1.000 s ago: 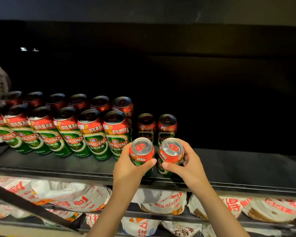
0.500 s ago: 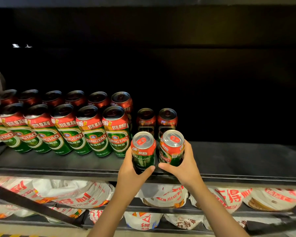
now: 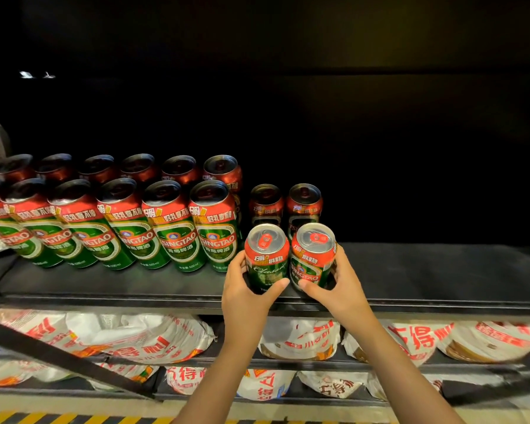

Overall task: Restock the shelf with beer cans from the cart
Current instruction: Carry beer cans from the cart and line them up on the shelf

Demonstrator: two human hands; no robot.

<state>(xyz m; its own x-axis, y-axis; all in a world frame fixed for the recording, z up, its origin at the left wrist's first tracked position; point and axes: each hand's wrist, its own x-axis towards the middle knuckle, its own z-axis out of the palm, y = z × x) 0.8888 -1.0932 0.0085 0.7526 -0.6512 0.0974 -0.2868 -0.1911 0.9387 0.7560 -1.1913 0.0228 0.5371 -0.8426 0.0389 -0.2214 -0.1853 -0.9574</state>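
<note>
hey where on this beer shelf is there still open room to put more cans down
The dark shelf lies bare to the right of the two cans held by the left hand and right hand, back to the dark rear. A bare strip runs along the front edge before the tall cans. The left side is crowded, two rows deep.

Crumpled white plastic packets with red lettering (image 3: 153, 338) fill two lower racks, above a near yellow-and-black striped floor strip (image 3: 74, 419).

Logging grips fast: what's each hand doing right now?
Left hand: grip closed around the left beer can.
Right hand: grip closed around the right beer can.
</note>
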